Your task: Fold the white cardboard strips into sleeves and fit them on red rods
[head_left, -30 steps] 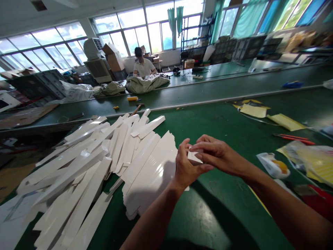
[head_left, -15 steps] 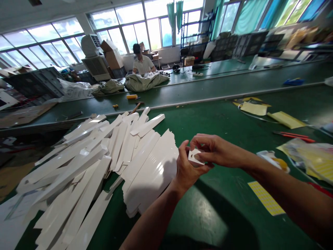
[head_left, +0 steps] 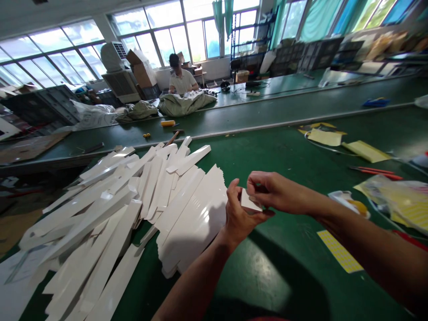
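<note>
A white cardboard box (head_left: 250, 203) is in my left hand (head_left: 241, 218), whose thumb and fingers wrap round its sides. Its flat square end faces up towards me; how far it reaches beyond the hand is hidden. My right hand (head_left: 272, 192) is at the far right edge of that end, fingers curled and pressed together against the cardboard. To the left of my left hand lies a stack of flat white box blanks (head_left: 194, 214). Beyond it spreads a heap of long, narrow white boxes (head_left: 110, 209).
On the green table (head_left: 267, 151) to the right lie a sheet of yellow stickers (head_left: 339, 251), a tape roll (head_left: 359, 208), red-handled tweezers-like tools (head_left: 377, 172) and a plastic bag (head_left: 394, 196). Across the benches, a person (head_left: 182, 80) sits behind a large sack (head_left: 185, 104).
The opening in the box's end is now covered by a flat white face. My right fingers have drawn back from its middle to the edge and curled more.
</note>
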### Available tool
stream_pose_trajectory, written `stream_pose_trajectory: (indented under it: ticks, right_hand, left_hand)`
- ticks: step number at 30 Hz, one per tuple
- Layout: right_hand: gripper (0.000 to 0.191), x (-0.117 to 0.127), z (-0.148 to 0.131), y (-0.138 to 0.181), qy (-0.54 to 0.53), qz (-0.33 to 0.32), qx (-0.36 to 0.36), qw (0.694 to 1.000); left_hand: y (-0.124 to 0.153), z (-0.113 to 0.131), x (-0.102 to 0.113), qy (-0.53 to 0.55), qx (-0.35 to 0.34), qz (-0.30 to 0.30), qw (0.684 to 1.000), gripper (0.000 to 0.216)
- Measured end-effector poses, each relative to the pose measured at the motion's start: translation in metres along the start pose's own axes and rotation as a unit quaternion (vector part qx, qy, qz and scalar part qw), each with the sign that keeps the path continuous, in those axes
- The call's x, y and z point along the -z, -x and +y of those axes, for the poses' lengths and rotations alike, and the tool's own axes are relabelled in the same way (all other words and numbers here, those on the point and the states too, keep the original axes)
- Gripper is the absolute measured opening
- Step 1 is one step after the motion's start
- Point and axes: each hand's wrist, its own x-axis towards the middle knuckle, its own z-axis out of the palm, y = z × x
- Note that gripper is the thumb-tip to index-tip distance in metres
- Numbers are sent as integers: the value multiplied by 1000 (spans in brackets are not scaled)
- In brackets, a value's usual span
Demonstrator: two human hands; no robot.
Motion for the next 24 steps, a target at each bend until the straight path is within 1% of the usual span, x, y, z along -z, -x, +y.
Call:
stream_pose_trajectory:
  ticks: [2,3,5,6,8,9,10,11,12,13,14,15,17,18,19,20,21,22,23,24]
  right_hand:
    - [9,-1,1,-1,15,17,-10,1000]
    - [12,-3,1,-1,-2,19,-25,999]
    - [20,-8,4,-1,-95,25,-73,993]
    - [24,-12,7,-1,-152,34,-92,984]
    - [31,-21,14,0,-248,83,-97,960]
    - [34,-25,18,1,-282,114,-87,949]
    - [35,-30,23,1,-309,141,-78,937]
    - [37,-35,29,2,-330,161,-76,927]
    - [38,-38,35,3,-340,171,-83,921]
    - [40,-42,42,3,-342,171,-100,918]
    - [41,-44,49,4,-337,162,-124,919]
    - [43,-47,56,5,-330,152,-149,920]
    - [44,-52,71,5,-323,138,-190,917]
    - [44,-56,78,5,-328,137,-202,913]
    - [44,-60,84,4,-336,139,-211,907]
    - [43,-65,90,3,-345,141,-218,902]
    - [42,-72,96,1,-350,141,-230,897]
    - [40,-80,101,-2,-350,139,-247,893]
    - [38,-90,107,-5,-347,136,-268,889]
    - [35,-101,112,-7,-340,129,-293,884]
  left_hand:
    - [2,-1,2,-5,-3,-3,1000,105]
    - [5,-3,2,-6,5,-4,1000,107]
    - [11,-7,0,-4,42,-6,999,105]
    - [14,-9,0,-4,63,-1,998,99]
    - [15,-10,3,-15,101,25,994,82]
    - [11,-9,9,-29,118,44,992,75]
    - [3,-5,20,-51,133,65,988,68]
    - [-8,0,37,-84,147,81,982,64]
    - [-23,5,58,-127,159,95,975,59]
    - [-41,10,85,-185,163,94,965,55]
    - [-60,15,115,-268,164,87,945,53]
    - [-78,17,147,-364,170,80,912,55]
    - [-107,16,205,-537,172,80,822,62]
    - [-115,11,226,-606,168,89,772,69]
    - [-116,3,238,-660,157,111,726,79]
    - [-110,-8,242,-690,145,131,697,89]
    - [-98,-22,235,-697,139,133,691,93]
    - [-80,-38,220,-691,135,119,700,88]
    - [-56,-55,198,-666,135,69,731,80]
    - [-30,-73,171,-633,135,-12,762,74]
